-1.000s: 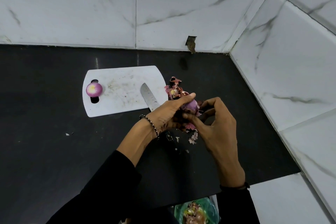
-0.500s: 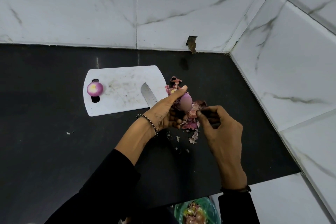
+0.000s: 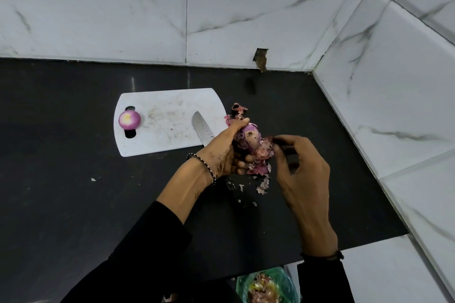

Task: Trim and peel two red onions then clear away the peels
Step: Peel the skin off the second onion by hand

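My left hand (image 3: 221, 152) gripped the partly peeled red onion (image 3: 248, 140) above the black counter (image 3: 73, 192), fingers wrapped round it. My right hand (image 3: 302, 172) pinched a papery skin flap (image 3: 267, 146) at its side. The peeled purple onion (image 3: 129, 119) sat on the white plastic cutting board (image 3: 170, 110), over the handle slot. Risks, by my judgement: dry skin could tear short and leave patches; my soiled left fingers could let the bulb slip toward the steel knife blade (image 3: 202, 129) beside my wrist. The loose peel pile (image 3: 261, 170) remained uncleared. The green plastic bag (image 3: 290, 285) below the counter edge held peel scraps.
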